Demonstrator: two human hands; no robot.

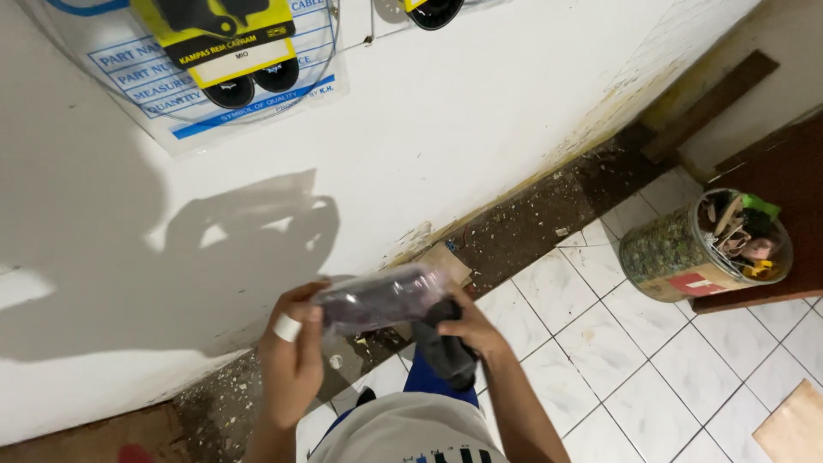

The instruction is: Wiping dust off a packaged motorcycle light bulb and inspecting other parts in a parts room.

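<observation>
Clear-wrapped dark packet (381, 297) between both hands

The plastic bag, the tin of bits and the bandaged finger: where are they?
plastic bag (381, 296), head view, middle of the clear wrap.
tin (664, 255), head view, its speckled side wall.
bandaged finger (287, 327), head view, white bandage on the left hand.

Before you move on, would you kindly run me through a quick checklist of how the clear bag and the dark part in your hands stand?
1. Left hand grips the clear plastic bag at its end: ok.
2. Right hand holds the bag's other end, against the dark part: ok.
3. Bag open or sealed: cannot tell.
4. Bag contents, dark and purplish: cannot tell what they are.
5. White tape on a left finger in place: ok.
6. Tin of odds and ends upright on the tiles, apart from the hands: ok.
</observation>
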